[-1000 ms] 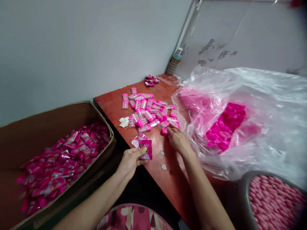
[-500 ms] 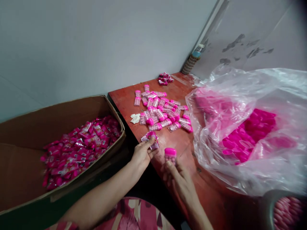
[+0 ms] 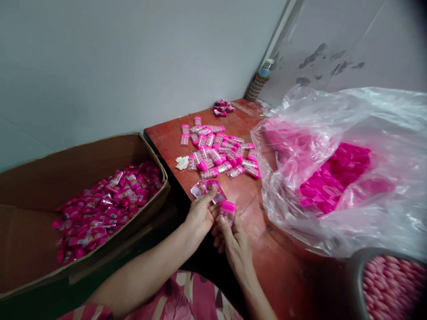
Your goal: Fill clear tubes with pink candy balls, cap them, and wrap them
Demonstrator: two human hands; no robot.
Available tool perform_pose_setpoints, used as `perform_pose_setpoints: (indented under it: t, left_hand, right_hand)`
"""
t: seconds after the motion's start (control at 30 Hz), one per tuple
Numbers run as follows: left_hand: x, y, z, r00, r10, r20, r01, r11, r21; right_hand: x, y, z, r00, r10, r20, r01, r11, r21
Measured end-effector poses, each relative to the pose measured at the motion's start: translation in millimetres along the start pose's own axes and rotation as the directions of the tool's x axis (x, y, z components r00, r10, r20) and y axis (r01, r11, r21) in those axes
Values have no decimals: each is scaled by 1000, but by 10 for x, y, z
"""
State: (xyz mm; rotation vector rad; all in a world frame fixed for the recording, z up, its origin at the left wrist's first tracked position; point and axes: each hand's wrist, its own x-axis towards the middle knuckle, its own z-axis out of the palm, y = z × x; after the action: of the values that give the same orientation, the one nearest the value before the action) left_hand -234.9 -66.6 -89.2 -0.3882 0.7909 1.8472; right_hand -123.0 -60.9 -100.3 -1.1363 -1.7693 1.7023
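My left hand (image 3: 198, 218) pinches a printed pink-and-clear plastic label (image 3: 218, 194) between thumb and fingers. More such labels (image 3: 199, 188) lie fanned beside it at the table's edge. In my right hand (image 3: 237, 249) is a small clear candy bottle (image 3: 228, 209), its pink cap pointing up and away from me. The two hands are close together over the near edge, bottle just right of the label. Beyond them is a pile of capped candy bottles (image 3: 213, 153), filled with pale pink balls.
An open cardboard box (image 3: 20, 218) of wrapped pink packs (image 3: 110, 209) stands left. On the red table (image 3: 256, 222) are a clear bag (image 3: 283, 204) of pink caps (image 3: 333, 178), crumpled white scrap (image 3: 182, 162) and wrapped packs (image 3: 223, 107). A candy-filled container (image 3: 355, 275) is at lower right.
My right hand has brought the candy bottle left, close to my left hand. The labels at the left hand are more spread out. The view has shifted slightly right.
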Motion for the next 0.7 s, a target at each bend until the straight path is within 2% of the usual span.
perform_pose_setpoints:
  t: [0.17, 0.33, 0.47, 0.63, 0.7]
  left_hand:
    - [-18, -45, 13, 999, 32, 11, -33, 998, 61]
    - [-75, -25, 46, 992, 54, 113, -77, 975, 209]
    - [-86, 24, 29, 969, 29, 247, -118, 927, 356]
    - [-84, 32, -41, 953, -25, 301, -131, 864, 486]
    - [-82, 26, -77, 938, -63, 340, -137, 835, 532]
  right_hand:
    - [17, 12, -22, 1000, -4, 0, 4, 1000, 20]
    - [45, 9, -31, 990, 15, 142, -38, 986, 160]
    - [55, 29, -20, 998, -18, 68, 9, 992, 124]
    - [53, 62, -31, 999, -43, -2, 43, 998, 36]
    - [62, 62, -53, 999, -41, 8, 41, 998, 38]
